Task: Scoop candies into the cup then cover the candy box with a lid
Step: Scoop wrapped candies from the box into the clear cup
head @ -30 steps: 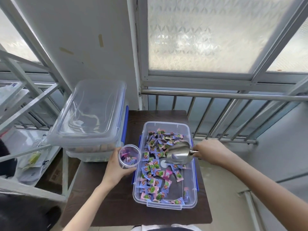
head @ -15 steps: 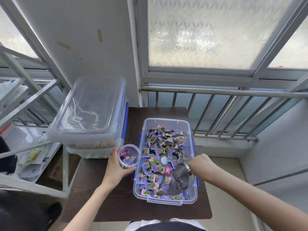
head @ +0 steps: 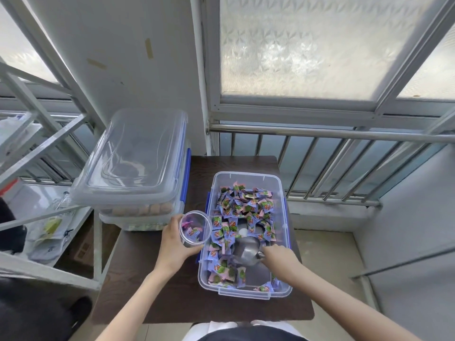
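Observation:
An open clear candy box (head: 283, 193) with blue latches sits on the dark table (head: 172, 299), holding several wrapped candies (head: 243, 205). My right hand (head: 278, 259) grips the handle of a metal scoop (head: 246, 249), whose bowl lies low in the box's near half, pointing away from me. My left hand (head: 174, 244) holds a clear plastic cup (head: 194, 227) just left of the box; a few candies lie in its bottom. A clear lid (head: 133, 156) rests on top of the stacked boxes at the left.
Two stacked clear boxes (head: 142, 212) with food inside stand at the table's back left. A metal railing (head: 320, 136) and a frosted window lie behind. A metal rack (head: 37, 143) with bags stands to the left. The table's near edge is narrow.
The scoop went from the box's middle down to its near right corner, then turned inward along the bottom toward the candies. The cup and my left hand stayed put.

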